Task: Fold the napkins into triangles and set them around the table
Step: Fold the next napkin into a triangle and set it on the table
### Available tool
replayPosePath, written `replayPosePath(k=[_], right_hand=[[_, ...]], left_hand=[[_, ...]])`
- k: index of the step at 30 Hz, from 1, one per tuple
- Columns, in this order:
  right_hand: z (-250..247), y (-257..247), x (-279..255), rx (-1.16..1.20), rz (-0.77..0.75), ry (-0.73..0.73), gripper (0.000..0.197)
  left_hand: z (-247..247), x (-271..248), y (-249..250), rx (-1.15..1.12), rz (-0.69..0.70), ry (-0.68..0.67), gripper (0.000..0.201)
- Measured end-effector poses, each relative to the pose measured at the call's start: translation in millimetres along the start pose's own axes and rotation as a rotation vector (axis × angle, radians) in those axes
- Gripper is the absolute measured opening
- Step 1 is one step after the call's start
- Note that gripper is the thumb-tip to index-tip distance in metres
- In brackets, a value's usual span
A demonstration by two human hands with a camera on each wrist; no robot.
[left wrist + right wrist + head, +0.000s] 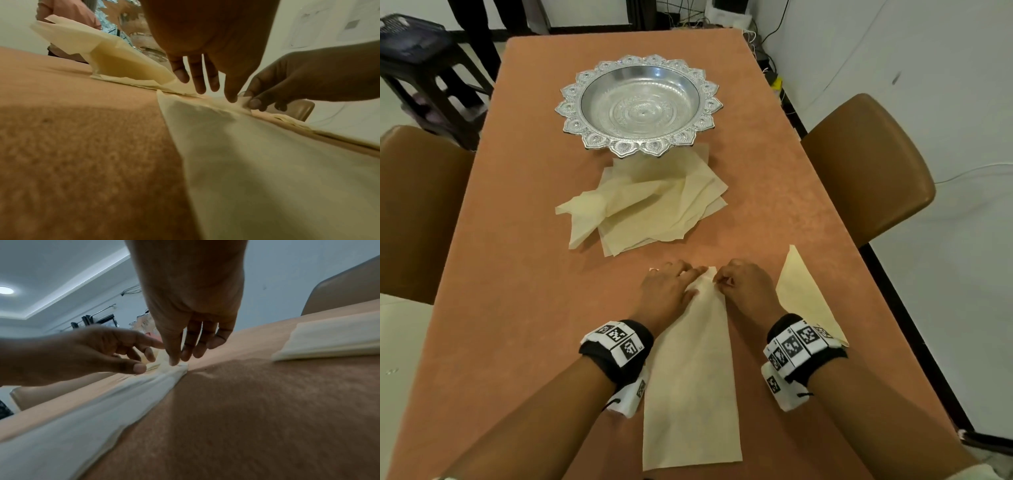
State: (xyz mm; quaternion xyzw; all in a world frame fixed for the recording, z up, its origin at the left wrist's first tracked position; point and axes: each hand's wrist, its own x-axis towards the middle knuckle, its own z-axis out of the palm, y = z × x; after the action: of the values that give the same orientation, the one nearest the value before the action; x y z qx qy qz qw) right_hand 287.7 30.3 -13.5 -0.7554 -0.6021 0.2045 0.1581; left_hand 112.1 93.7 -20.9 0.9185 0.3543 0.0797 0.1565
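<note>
A cream napkin (691,377) lies lengthwise on the orange table (534,274) in front of me, narrowing to a bunched tip at its far end. My left hand (688,277) rests on that end, its fingers (205,84) straight and its thumb lying on the cloth. My right hand (722,279) pinches the tip between thumb and forefinger (249,99). The right wrist view shows the napkin (82,418) running up to both hands. A napkin folded into a triangle (804,298) lies flat just right of my right wrist.
A loose pile of unfolded napkins (654,205) sits mid-table, in front of an ornate silver tray (571,102). Brown chairs stand at the left (414,205) and right (876,171) sides. A dark stool (421,68) stands at the back left.
</note>
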Motion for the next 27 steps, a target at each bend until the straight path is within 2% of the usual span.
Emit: replayPosePath(k=[2, 5, 7, 9, 11, 13, 18, 20, 22, 24, 27], right_hand=[[2, 2, -5, -0.031, -0.025, -0.004, 0.016], [0, 10, -4, 0.033, -0.007, 0.047, 0.016], [-2, 16, -1, -0.025, -0.017, 0.095, 0.018], [-2, 19, 2, -0.174, -0.108, 0.125, 0.02], [2, 19, 3, -0.351, -0.268, 0.069, 0.023], [5, 24, 4, -0.468, -0.374, 0.022, 0.035], [-11, 30, 7, -0.539, -0.244, 0.041, 0.033], [-12, 27, 6, -0.538, -0.239, 0.062, 0.031], [-9, 21, 7, -0.511, -0.254, 0.086, 0.032], [-3, 17, 12, -0.383, -0.275, 0.087, 0.033], [3, 13, 22, 0.081, -0.18, -0.011, 0.036]], left_hand=[[4, 2, 5, 0.051, 0.054, -0.03, 0.033], [4, 6, 5, 0.082, 0.034, -0.075, 0.026], [3, 5, 3, 0.059, 0.015, -0.087, 0.023], [3, 5, 1, 0.04, -0.02, -0.102, 0.025], [1, 6, 1, 0.036, -0.057, -0.16, 0.032], [0, 7, 1, 0.05, -0.085, -0.197, 0.035], [0, 8, 2, 0.06, -0.121, -0.234, 0.036], [-2, 8, 2, 0.063, -0.118, -0.235, 0.035], [-3, 8, 2, 0.081, -0.108, -0.239, 0.033], [-3, 8, 2, 0.092, -0.111, -0.244, 0.032], [-3, 8, 1, 0.097, -0.118, -0.251, 0.032]])
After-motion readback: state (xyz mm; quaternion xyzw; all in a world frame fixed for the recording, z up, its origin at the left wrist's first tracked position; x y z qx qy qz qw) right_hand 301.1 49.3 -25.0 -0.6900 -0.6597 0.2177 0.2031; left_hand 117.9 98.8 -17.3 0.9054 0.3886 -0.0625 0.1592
